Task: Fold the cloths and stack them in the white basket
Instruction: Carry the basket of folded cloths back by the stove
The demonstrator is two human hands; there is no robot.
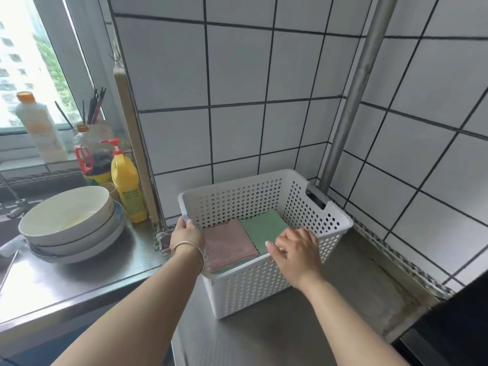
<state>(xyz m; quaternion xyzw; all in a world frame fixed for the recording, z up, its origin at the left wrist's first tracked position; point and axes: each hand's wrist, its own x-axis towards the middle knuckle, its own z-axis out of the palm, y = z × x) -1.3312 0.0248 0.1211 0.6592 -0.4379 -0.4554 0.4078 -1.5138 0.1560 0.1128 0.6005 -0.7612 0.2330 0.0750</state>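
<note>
Two bare forearms reach forward over the steel counter; the left hand, a bangle at its wrist, curls its fingers round the white basket at its left rim; the right hand rests on the near rim, fingers loosely bent, grip uncertain; inside lie a folded pink cloth beside a green cloth; stacked bowls sit well left.

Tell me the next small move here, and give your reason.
Probably slide the white perforated plastic basket back toward the tiled wall: the left hand grips its corner, the right hand rests on its near rim, and the folded pink cloth and green cloth already lie inside.
</note>
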